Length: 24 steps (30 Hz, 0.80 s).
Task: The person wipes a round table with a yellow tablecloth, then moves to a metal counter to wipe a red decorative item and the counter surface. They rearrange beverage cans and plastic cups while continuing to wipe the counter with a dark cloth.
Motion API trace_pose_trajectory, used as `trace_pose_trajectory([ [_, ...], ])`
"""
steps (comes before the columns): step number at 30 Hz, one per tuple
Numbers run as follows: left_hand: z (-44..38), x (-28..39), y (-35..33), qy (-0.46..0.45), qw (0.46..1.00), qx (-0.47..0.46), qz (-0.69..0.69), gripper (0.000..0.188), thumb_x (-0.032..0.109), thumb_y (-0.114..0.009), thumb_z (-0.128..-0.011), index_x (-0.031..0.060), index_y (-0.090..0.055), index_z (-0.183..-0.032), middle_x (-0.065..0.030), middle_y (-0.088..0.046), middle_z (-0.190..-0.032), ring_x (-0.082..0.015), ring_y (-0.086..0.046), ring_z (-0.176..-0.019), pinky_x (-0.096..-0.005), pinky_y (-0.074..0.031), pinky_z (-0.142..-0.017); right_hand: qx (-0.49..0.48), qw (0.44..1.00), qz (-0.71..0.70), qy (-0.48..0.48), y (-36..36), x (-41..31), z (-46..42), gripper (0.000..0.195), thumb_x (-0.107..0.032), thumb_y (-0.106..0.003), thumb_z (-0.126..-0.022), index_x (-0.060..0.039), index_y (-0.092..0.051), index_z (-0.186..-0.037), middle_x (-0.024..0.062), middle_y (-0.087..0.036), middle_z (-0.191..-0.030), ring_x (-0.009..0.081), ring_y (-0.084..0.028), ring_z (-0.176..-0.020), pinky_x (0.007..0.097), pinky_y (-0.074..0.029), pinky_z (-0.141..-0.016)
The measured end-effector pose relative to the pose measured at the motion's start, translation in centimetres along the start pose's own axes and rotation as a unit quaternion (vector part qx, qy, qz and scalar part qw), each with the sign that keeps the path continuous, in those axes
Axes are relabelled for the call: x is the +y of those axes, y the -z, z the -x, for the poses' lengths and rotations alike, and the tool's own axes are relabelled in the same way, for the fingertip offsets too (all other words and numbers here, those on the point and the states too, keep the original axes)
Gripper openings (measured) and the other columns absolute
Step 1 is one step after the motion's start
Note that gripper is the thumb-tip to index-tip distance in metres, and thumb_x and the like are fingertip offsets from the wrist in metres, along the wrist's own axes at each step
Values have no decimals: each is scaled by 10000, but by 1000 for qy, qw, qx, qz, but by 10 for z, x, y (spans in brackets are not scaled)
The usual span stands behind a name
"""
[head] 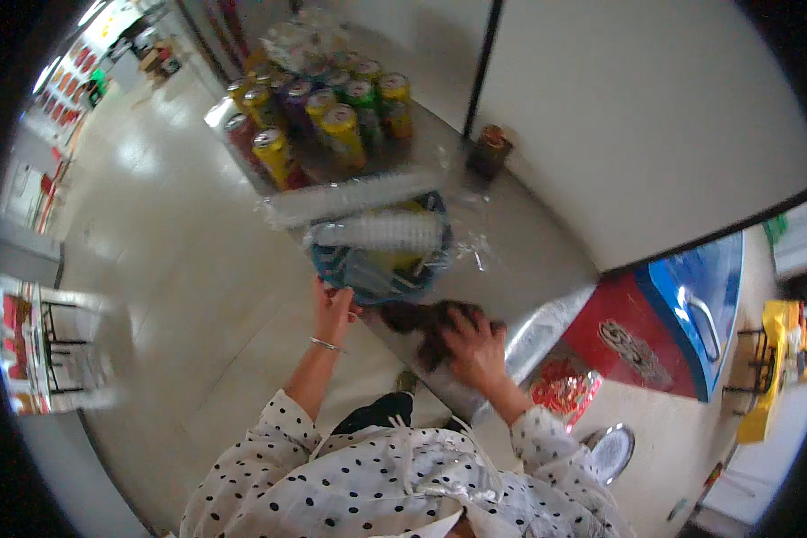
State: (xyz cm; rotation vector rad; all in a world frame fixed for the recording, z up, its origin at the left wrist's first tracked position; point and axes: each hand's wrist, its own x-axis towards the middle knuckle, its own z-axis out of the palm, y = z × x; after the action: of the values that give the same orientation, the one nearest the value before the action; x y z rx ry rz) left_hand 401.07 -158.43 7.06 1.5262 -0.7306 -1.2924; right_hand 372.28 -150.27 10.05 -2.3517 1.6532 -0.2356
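At the near left edge of a metal-topped table [531, 249], my left hand [336, 311] grips the rim of a round blue plastic basket [403, 289]. Two clear-wrapped sleeves of plastic cups lie over it: one sleeve [383, 232] rests across the basket, and a longer sleeve [350, 200] crosses its far side. Something yellow shows beneath them. My right hand [474, 346] presses on a crumpled dark cloth [434, 329] on the tabletop, right of the basket. Its fingers are bent over the cloth, and motion blurs both.
Several drink cans [341, 131] crowd the far end of the table. A dark reddish container [489, 155] stands against the white wall panel [619, 134]. A red and blue chest freezer [672, 323] is to the right. A red bag [565, 387] and metal basin [612, 450] sit low at right.
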Motion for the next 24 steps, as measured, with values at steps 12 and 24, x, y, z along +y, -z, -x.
trace_pose_trajectory([
  [12, -4, 9, -2, 1, 999, -32, 34, 498, 172, -548, -869, 123, -302, -1299, -70, -598, -965, -151, -618, -559, -254, -466, -440, 132, 813, 19, -567, 39, 179, 16, 491, -336, -592, -853, -286, -522, -1336, 83, -480, -1406, 392, -528, -1170, 554, -503, -830],
  [24, -9, -6, -5, -8, 999, -40, 26, 540, 249, -564, -909, 145, -262, -1345, -80, -604, -1025, -162, -620, -558, -253, -477, -448, 80, 986, -61, -136, 43, -23, 95, 571, -87, -689, -717, -219, -597, -1266, 69, -587, -1229, 345, -540, -1098, 450, -465, -866],
])
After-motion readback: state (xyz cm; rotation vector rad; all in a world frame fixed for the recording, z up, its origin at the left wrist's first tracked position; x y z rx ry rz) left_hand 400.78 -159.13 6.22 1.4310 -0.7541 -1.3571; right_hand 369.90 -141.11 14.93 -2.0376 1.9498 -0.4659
